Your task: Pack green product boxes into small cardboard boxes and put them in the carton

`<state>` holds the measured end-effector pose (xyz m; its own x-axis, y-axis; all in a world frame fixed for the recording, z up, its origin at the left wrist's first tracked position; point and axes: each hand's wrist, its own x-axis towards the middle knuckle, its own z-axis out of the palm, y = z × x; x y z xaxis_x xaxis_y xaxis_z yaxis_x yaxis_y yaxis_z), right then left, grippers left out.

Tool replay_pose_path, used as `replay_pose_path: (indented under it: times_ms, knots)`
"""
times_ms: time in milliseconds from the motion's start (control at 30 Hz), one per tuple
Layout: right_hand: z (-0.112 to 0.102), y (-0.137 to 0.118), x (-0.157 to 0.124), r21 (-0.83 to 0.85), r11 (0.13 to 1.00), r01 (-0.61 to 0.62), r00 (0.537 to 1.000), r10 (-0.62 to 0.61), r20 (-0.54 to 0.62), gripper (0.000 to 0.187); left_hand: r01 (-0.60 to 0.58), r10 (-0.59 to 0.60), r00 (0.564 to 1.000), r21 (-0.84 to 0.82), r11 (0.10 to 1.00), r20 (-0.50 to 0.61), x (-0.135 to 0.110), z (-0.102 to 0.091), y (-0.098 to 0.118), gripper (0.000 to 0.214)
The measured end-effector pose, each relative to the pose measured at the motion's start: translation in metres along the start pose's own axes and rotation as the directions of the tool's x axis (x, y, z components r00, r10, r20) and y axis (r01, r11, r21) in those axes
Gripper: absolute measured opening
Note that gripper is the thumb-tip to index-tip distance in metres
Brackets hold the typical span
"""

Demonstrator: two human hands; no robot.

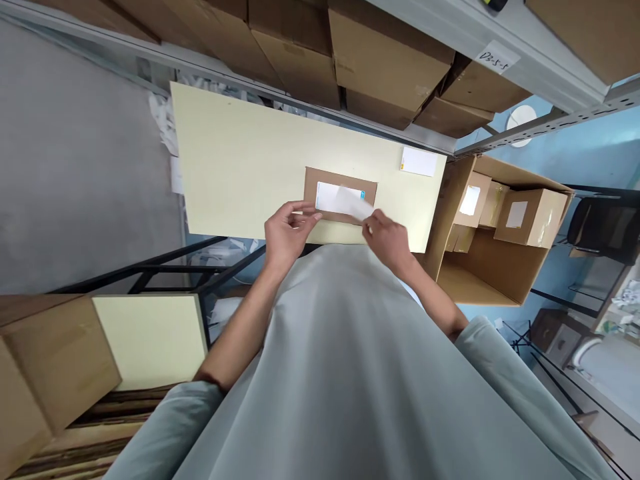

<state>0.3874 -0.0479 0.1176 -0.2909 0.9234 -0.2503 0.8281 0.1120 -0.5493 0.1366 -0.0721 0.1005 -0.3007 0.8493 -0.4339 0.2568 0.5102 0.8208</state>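
A brown cardboard box (340,176) lies on the cream tabletop (240,167) in front of me, with a white label (327,197) on its upper face. My right hand (387,239) is closed in a pinch on a slip of white paper (356,204), which slants over the label's right part. Whether the slip touches the label I cannot tell. My left hand (286,230) is at the box's lower left corner. Its fingers and thumb are apart, with nothing held between them.
A stack of white labels (418,161) lies at the table's far right corner. To the right, a large open carton (493,277) holds several smaller labelled boxes. Shelving with cartons (390,60) runs along the table's far side. More cardboard (60,360) is at lower left.
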Motion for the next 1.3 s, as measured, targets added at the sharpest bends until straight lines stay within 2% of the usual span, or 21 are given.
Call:
replay_pose_path:
  times_ms: [67,133,233,367,500,667,900,1000,1167,1300]
  knots:
    - [0.001,-0.017,-0.011,-0.062,0.996,0.069,0.982,-0.057,0.182,0.028,-0.056,0.056,0.998,0.003,0.998,0.025,-0.001,-0.002,-0.001,0.021]
    - [-0.004,-0.028,-0.014,-0.077,0.993,0.094,0.96,-0.07,0.271,0.027,-0.071,0.069,0.995,0.022,0.997,0.077,0.001,-0.005,-0.004,0.019]
    - [-0.019,-0.033,0.0,-0.031,0.995,0.09,0.949,-0.077,0.307,0.019,-0.013,0.011,0.988,0.017,1.0,0.155,0.006,-0.008,-0.013,0.021]
    - [-0.034,-0.029,0.038,0.072,0.994,0.083,0.934,-0.103,0.341,0.014,0.073,-0.054,0.977,-0.083,0.994,0.208,0.013,-0.008,-0.022,0.028]
    - [-0.039,-0.025,0.072,0.143,0.987,0.067,0.92,-0.117,0.375,0.011,0.1,-0.075,0.98,-0.13,0.987,0.184,0.018,-0.008,-0.026,0.022]
    - [-0.041,-0.024,0.098,0.18,0.983,0.014,0.884,-0.097,0.457,0.008,0.116,-0.091,0.982,-0.15,0.982,0.163,0.021,-0.008,-0.03,0.019]
    - [-0.03,-0.011,0.124,0.15,0.989,-0.019,0.855,-0.062,0.515,0.013,0.086,-0.069,0.991,-0.144,0.986,0.118,0.033,0.007,-0.043,0.018]
    - [-0.023,-0.001,0.137,0.125,0.992,-0.001,0.848,-0.066,0.526,0.017,0.047,-0.041,0.997,-0.085,0.995,0.066,0.044,0.017,-0.05,0.017]
    - [-0.007,0.019,0.158,0.073,0.997,-0.009,0.802,-0.037,0.597,0.02,-0.005,0.004,0.999,0.028,1.0,0.043,0.063,0.027,-0.063,0.015]
    - [0.007,0.03,0.165,0.065,0.998,-0.012,0.812,-0.028,0.584,0.022,0.007,-0.01,0.999,0.063,0.998,0.042,0.075,0.029,-0.071,0.014]
